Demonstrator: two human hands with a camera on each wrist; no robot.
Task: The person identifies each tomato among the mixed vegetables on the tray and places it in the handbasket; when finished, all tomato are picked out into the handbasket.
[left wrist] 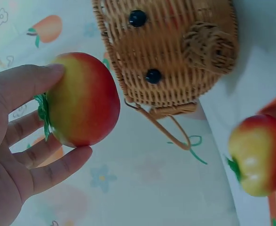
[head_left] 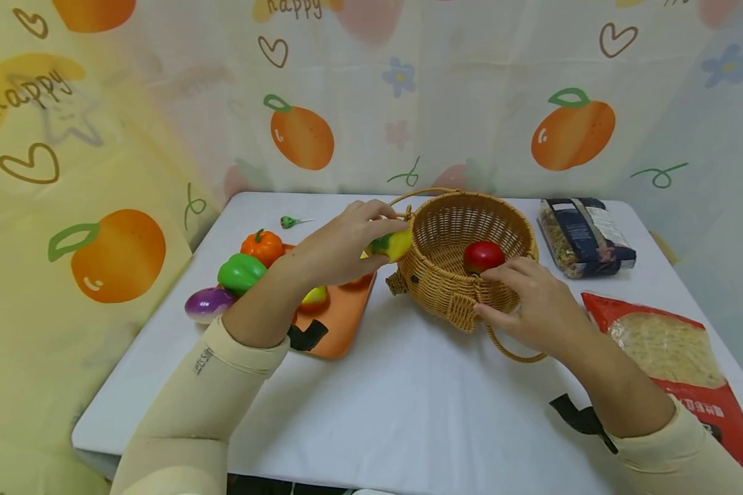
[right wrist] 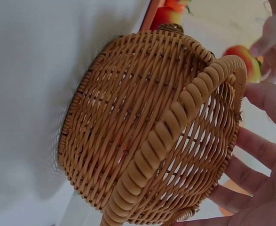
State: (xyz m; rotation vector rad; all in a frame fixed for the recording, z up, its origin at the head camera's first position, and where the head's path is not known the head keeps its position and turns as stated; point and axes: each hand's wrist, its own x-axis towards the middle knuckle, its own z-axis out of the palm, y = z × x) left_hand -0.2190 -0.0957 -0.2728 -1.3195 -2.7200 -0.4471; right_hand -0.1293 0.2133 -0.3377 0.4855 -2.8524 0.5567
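Note:
My left hand (head_left: 347, 240) is raised beside the left rim of a wicker basket (head_left: 439, 275). Thumb and fingers hold a red-and-yellow apple (left wrist: 83, 99) with green leaves at its stem end. In the head view only its yellow side and leaf show. My right hand (head_left: 535, 302) is at the basket's near right rim. In the right wrist view its fingers (right wrist: 250, 176) lie spread and nearly straight along that rim, the tips partly hidden. Inside the basket sits a shiny red round fruit (head_left: 483, 257). The basket has a snout and black button eyes.
Partly behind my left arm lies an orange tray (head_left: 347, 330) with more toy fruit. Left of it are an orange pepper (head_left: 263, 246), a green pepper (head_left: 240, 273) and an eggplant (head_left: 209, 304). Two packaged food bags, dark (head_left: 585, 237) and red (head_left: 675, 344), lie at right.

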